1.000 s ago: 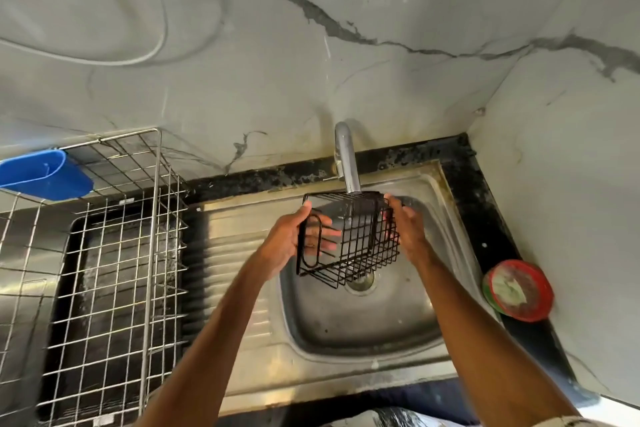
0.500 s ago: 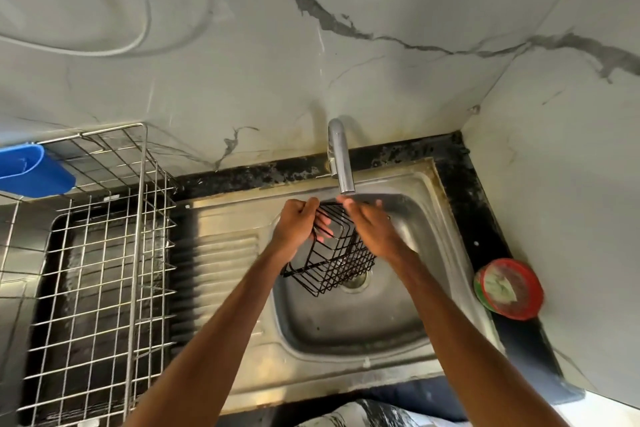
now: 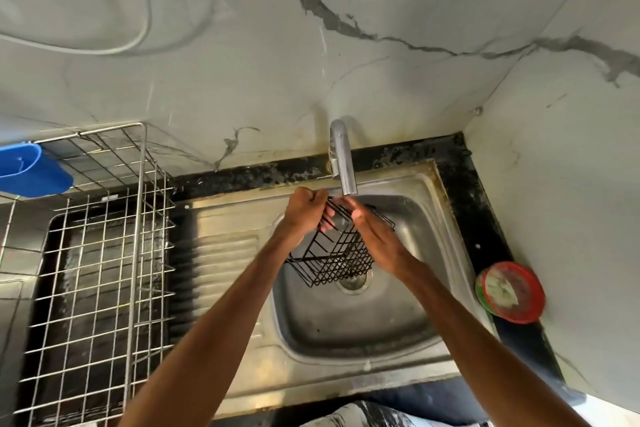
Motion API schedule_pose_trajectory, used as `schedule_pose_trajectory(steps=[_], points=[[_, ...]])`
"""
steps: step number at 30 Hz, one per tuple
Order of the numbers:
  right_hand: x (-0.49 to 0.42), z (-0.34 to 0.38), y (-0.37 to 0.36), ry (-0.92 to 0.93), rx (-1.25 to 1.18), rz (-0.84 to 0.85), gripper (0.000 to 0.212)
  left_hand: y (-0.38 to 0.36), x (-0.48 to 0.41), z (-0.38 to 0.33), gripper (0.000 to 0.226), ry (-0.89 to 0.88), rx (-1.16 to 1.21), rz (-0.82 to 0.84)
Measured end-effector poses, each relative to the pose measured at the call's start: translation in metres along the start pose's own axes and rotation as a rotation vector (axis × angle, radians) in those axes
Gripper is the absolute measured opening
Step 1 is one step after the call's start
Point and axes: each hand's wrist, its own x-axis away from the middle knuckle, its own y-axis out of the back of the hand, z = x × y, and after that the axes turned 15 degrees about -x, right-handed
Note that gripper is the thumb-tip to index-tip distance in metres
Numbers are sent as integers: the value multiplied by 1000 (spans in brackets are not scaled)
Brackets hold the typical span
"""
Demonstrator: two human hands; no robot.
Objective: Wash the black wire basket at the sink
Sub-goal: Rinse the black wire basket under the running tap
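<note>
I hold the basket [image 3: 332, 253] in the air over the sink [image 3: 346, 340], tilted, its bottom corner low above the drain [image 3: 353, 282] and its upper rim just under the mouth of the tap [image 3: 343, 163]. My left grip [image 3: 304, 210] is clenched round the rim wire on the basket's left side, knuckles up, fingers curled through the mesh. My right grip [image 3: 374, 239] lies against the basket's right side with the fingers stretched fairly straight towards the tap, pressing on the wires and not wrapped round them; whether the thumb hooks a wire I cannot tell. The two grips nearly meet at the top of the basket.

Left of the sink's ribbed drainboard stands a wire rack [image 3: 97, 270] on the counter [image 3: 460, 184], with a blue tub [image 3: 31, 170] at its far corner. A red-rimmed lid [image 3: 509, 291] sits on the counter to the right, against the marbled wall [image 3: 346, 62].
</note>
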Motion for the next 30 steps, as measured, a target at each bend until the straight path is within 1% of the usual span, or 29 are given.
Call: schedule_pose_trajectory(steps=[2,3,4,6,8,10,11,12,13,15,16,17,20,22,23,26,28,29,30], points=[[-10,-1,1,-102,14,-120,75,0,-2,-3,44,-12,-36,3],[-11,3,-1,-119,37,-142,78,-1,-4,-3,44,-14,-56,-1],[-11,10,-6,-76,41,-126,74,-1,-5,-5,44,-19,-81,-16],[-5,25,-20,74,67,-32,57,0,-8,-6,46,-39,-164,-78],[1,29,-31,166,159,18,56,2,-10,-3,48,-54,-215,-122],[2,17,-25,257,226,26,53,4,-7,0,48,-67,-174,-110],[0,5,-19,262,232,25,51,4,-4,1,48,-72,-141,-98],[-2,-2,-11,215,209,21,51,5,-1,3,48,-71,-115,-92],[-5,-7,-5,127,166,-4,52,6,2,4,48,-66,-101,-93],[-6,-6,0,-28,159,-56,66,8,6,10,49,-60,-89,-102],[-3,-2,-5,-56,194,-37,72,9,7,13,50,-70,-94,-110],[2,5,-14,-25,236,5,73,10,6,16,51,-84,-112,-122],[16,24,-38,196,291,166,60,15,8,21,54,-92,-139,-142],[10,13,-30,259,285,163,55,15,11,19,51,-84,-85,-120],[5,3,-22,232,275,123,53,16,14,17,50,-72,-57,-115],[-11,-24,5,33,106,28,55,20,18,15,49,-6,-16,-150],[-20,-23,11,-90,65,44,63,22,22,22,51,10,-32,-169],[-23,-17,7,-150,72,65,68,22,24,27,52,8,-37,-178],[-25,-9,-1,-169,121,93,70,23,26,32,53,8,-27,-190]])
